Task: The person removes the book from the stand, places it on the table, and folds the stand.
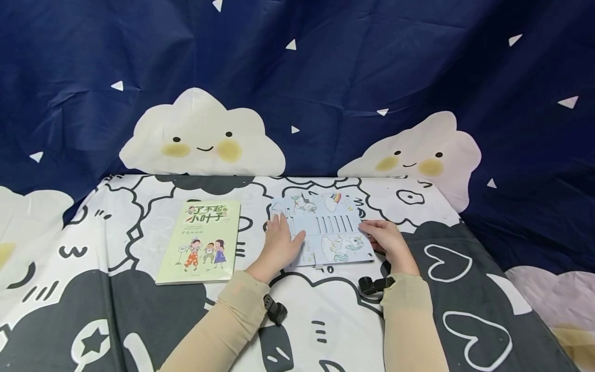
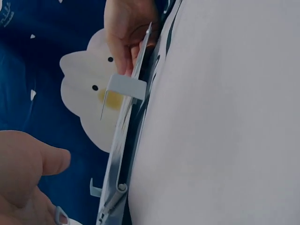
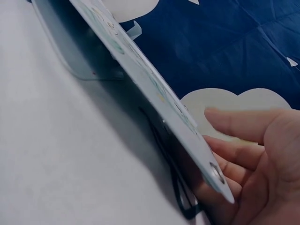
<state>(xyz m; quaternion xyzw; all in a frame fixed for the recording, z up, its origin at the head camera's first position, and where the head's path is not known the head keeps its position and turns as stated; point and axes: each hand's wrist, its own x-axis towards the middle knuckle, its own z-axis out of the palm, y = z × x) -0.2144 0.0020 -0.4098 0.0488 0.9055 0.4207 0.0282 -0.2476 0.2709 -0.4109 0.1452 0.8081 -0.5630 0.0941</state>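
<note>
A light blue book stand [image 1: 304, 227] printed with unicorns and a rainbow lies on the cloth, its panel tilted up slightly. Over its left side is my left hand [image 1: 278, 245], the fingertips near a pale tab there. In the left wrist view the thumb [image 2: 56, 161] sticks out, apart from the panel; most of that hand's fingers are out of view. My right hand [image 1: 389, 245] holds the stand's right edge. Its fingers [image 3: 229, 171] reach behind the panel and its thumb [image 3: 234, 122] is on the front side. Thin metal clips [image 2: 126, 86] project from the panel.
A light green book [image 1: 200, 248] with cartoon children on its cover lies left of the stand. Black-and-white patterned cloth [image 1: 316, 310] covers the table. Behind it hangs a dark blue curtain [image 1: 325, 77] with clouds. Each wrist wears a black strap [image 1: 275, 309].
</note>
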